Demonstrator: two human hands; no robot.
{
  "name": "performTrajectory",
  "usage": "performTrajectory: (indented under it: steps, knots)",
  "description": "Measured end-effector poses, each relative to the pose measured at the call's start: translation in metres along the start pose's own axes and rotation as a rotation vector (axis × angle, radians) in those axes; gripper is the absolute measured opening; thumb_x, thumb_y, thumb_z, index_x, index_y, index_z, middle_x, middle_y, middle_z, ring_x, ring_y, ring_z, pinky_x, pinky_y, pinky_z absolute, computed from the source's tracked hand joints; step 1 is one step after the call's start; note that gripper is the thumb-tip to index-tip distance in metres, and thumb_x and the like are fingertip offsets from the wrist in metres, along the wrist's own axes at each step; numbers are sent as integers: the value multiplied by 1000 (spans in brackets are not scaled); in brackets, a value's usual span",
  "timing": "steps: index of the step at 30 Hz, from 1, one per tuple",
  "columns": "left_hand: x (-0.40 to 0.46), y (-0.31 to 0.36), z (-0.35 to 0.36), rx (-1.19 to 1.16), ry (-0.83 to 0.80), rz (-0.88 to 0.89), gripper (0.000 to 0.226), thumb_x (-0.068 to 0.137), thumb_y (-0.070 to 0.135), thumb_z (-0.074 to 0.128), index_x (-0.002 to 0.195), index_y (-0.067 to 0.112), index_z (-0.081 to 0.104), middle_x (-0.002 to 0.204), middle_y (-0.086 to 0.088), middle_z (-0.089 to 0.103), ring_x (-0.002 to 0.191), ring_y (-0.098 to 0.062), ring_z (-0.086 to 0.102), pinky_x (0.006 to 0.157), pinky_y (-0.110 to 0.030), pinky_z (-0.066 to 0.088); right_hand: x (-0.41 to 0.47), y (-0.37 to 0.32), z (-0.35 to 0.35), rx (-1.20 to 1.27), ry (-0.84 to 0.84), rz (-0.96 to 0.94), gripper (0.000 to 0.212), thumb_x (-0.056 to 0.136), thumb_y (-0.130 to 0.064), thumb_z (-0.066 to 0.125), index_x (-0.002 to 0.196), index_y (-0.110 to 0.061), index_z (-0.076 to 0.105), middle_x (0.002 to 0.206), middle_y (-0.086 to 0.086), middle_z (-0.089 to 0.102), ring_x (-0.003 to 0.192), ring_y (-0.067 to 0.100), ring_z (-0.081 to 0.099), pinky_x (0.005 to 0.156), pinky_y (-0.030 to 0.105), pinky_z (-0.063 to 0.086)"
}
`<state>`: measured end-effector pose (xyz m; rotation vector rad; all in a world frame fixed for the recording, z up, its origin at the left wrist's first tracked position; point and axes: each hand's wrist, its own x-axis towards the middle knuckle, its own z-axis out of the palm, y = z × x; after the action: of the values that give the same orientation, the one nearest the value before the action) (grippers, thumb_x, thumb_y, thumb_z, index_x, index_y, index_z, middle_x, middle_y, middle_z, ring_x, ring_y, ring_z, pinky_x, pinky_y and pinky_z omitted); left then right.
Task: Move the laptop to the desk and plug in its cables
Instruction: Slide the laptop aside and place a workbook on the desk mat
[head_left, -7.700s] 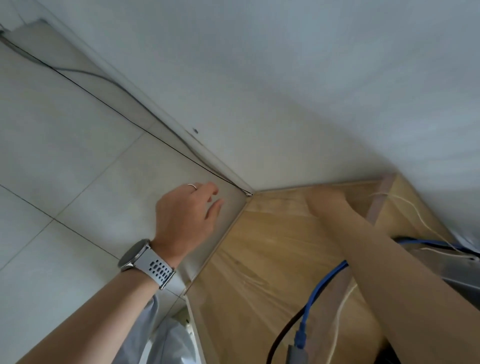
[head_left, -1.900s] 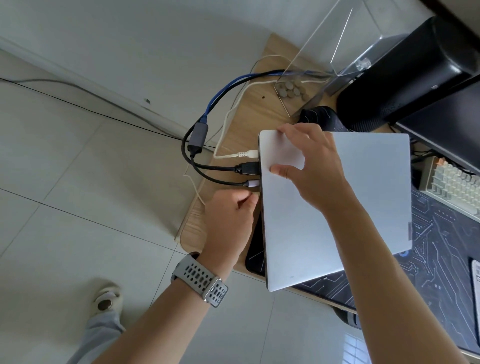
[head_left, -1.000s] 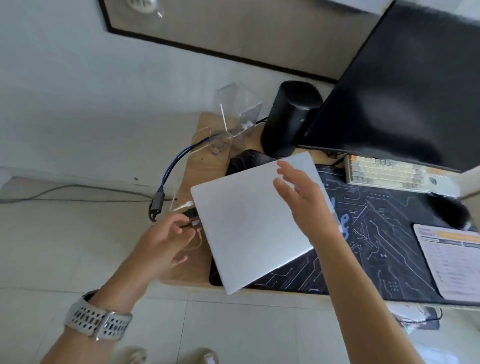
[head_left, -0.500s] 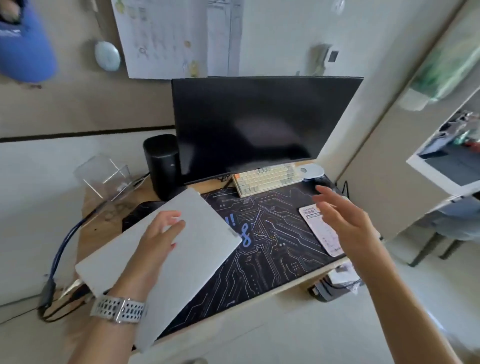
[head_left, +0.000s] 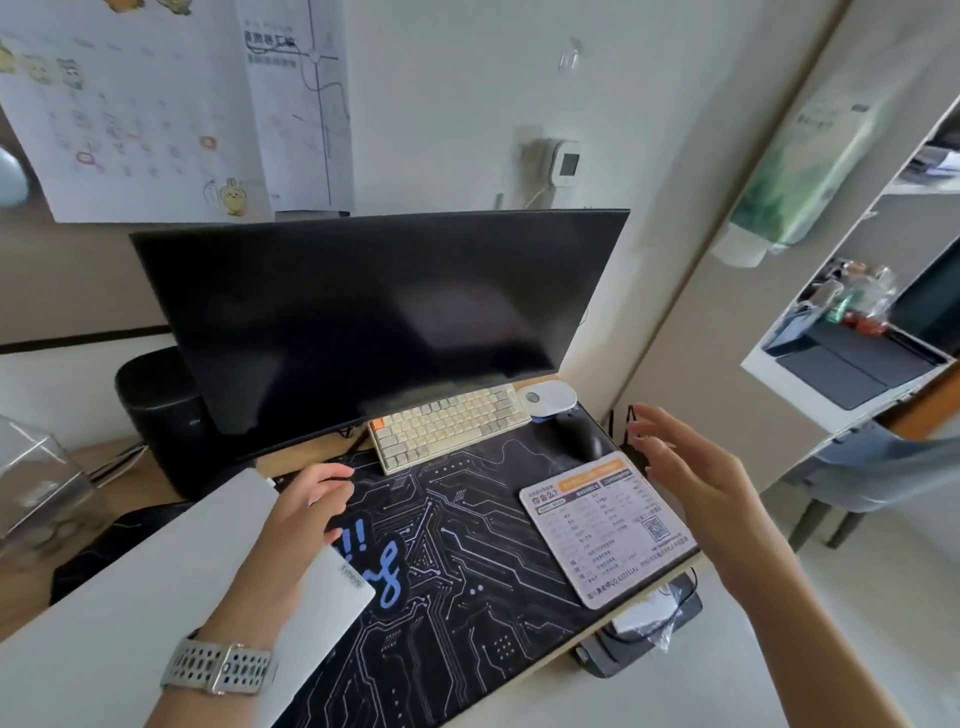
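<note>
The closed silver laptop (head_left: 156, 587) lies at an angle on the left part of the desk, partly on the black circuit-pattern desk mat (head_left: 467, 561). My left hand (head_left: 306, 514), with a watch on the wrist, rests flat on the laptop's right corner, fingers spread over its far edge. My right hand (head_left: 691, 483) hovers open in the air above the desk's right edge, holding nothing. The laptop's left side and its cables are out of view.
A black monitor (head_left: 374, 317) stands at the back with a cream keyboard (head_left: 447, 426) under it. A black speaker (head_left: 156, 410), a clear plastic stand (head_left: 36, 483), a white puck (head_left: 545, 397), a black mouse (head_left: 579, 436) and a printed mouse pad (head_left: 608, 525) share the desk. Shelves stand at right.
My view has swung from the desk's left end to its front. My left hand left the cable plugs and now lies on the laptop lid; my right hand lifted off the lid and moved right.
</note>
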<state>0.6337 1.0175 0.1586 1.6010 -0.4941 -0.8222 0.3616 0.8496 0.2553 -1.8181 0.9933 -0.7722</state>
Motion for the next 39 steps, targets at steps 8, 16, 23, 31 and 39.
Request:
performTrajectory:
  steps: [8,16,23,31,39]
  knots:
    - [22,56,62,-46,-3,120,14,95,22,53,103,23,64,107,3,65,108,-17,58,88,-33,45,50,9,-43,85,23,-87,29,94,-30,49,121,-38,54,114,-11,65,104,-3,60,99,35,46]
    - [-16,88,102,-40,226,269,15,95,22,53,102,24,66,117,-7,61,110,-17,57,79,-25,46,99,14,-64,208,-210,-229,36,92,-42,51,127,-34,55,118,-9,63,114,9,58,104,43,44]
    - [-63,87,147,-36,369,306,13,95,24,53,100,27,65,114,-5,63,105,-16,58,90,-36,45,108,22,-101,256,-363,-297,44,88,-47,49,129,-33,53,119,-12,62,113,4,57,101,34,46]
    - [-95,77,155,-19,495,299,18,95,21,52,91,32,66,105,1,66,101,-16,58,85,-35,44,109,25,-101,352,-420,-273,34,96,-34,49,127,-27,57,116,-17,65,114,3,58,102,38,46]
    - [-133,43,140,7,678,216,11,80,32,57,88,31,64,105,0,63,98,-14,56,84,-34,44,91,24,-48,345,-623,-271,34,95,-36,48,128,-32,55,116,-18,64,114,-2,56,99,29,46]
